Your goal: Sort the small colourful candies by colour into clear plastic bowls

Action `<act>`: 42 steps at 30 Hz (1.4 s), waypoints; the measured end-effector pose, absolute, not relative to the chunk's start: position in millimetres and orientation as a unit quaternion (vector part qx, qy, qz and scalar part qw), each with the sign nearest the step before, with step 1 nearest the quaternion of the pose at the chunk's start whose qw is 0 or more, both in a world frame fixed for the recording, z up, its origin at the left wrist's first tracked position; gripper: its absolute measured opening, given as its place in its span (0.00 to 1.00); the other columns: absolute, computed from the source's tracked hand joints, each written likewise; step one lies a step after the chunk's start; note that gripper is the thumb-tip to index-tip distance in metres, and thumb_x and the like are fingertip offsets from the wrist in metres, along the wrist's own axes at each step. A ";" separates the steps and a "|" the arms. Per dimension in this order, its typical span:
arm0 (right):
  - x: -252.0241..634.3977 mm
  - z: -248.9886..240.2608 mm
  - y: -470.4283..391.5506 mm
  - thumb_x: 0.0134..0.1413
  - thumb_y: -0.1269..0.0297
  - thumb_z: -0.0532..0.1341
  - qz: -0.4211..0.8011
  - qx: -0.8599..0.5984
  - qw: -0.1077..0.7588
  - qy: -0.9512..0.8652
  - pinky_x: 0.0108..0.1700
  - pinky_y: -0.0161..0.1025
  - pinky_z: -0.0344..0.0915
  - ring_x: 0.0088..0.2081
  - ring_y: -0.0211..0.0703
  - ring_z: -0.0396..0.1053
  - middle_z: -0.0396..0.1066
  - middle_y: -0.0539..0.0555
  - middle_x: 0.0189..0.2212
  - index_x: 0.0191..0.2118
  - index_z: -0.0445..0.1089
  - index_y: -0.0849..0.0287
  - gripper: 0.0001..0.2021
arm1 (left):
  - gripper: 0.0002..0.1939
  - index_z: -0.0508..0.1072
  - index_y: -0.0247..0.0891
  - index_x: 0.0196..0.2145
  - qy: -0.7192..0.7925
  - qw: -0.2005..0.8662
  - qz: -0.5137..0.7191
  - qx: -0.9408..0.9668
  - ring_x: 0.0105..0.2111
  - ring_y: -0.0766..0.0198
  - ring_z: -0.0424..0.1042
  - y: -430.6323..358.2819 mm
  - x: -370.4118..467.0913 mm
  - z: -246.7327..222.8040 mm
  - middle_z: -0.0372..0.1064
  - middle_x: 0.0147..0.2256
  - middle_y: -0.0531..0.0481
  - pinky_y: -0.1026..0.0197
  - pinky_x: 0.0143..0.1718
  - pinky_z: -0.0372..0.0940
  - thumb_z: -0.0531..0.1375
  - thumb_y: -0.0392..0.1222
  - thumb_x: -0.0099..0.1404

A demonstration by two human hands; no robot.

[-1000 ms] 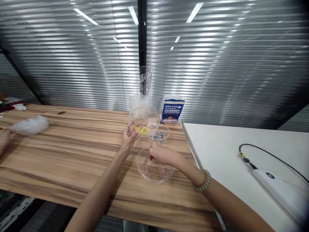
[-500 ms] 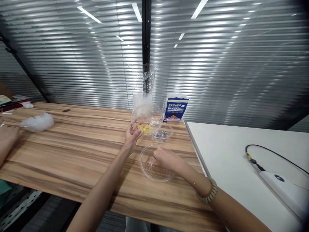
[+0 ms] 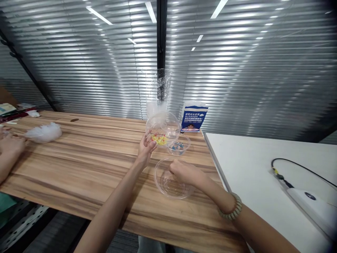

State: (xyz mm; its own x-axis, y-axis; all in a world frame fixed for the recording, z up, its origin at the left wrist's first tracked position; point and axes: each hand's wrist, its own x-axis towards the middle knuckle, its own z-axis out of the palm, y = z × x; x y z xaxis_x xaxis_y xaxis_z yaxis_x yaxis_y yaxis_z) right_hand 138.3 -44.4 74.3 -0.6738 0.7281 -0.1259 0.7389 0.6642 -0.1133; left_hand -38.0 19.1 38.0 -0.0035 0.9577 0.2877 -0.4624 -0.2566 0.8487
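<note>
My left hand (image 3: 146,148) grips the left rim of a clear plastic bowl (image 3: 173,123), lifted and tilted towards me. Small yellow and red pieces (image 3: 159,140) lie in its lower part. My right hand (image 3: 184,171) is closed, its fingers curled downward over another clear plastic bowl (image 3: 161,188) on the table. Those fingertips are turned away, so what they hold, if anything, is hidden. Behind that bowl stands a third clear bowl (image 3: 187,144) with small blue pieces (image 3: 178,147) inside, partly overlapped by the raised one.
A blue printed bag (image 3: 194,118) stands at the back beside a clear plastic bag (image 3: 159,88) around whitish stacked containers. On the left, another person's hand (image 3: 12,146) is by a bundle of whitish translucent plastic (image 3: 44,133). A white device with a cable (image 3: 302,196) lies on the white table (image 3: 244,154).
The view has shifted slightly, moving everything a little to the right. Both my hands keep almost the same pose. The other person's hand at the left has moved slightly.
</note>
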 end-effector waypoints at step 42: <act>117.6 149.3 5.3 0.50 0.78 0.56 -0.088 0.412 -0.167 0.892 0.28 0.38 0.55 0.25 0.40 0.62 0.74 0.58 0.27 0.28 0.76 0.59 0.12 | 0.48 0.60 0.47 0.59 0.219 0.577 0.616 0.490 0.52 0.52 0.68 0.8 -32.8 46.7 0.65 0.55 0.43 0.57 0.49 0.65 0.72 0.55 0.42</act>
State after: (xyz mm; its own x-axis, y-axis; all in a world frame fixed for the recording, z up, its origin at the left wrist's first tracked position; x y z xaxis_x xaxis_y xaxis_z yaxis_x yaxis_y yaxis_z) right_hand 117.6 5.3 149.3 -0.6051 0.7636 0.2253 0.7050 0.6454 -0.2939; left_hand -32.8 0.8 46.7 0.1452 0.9250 0.3513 -0.4961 -0.2391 0.8347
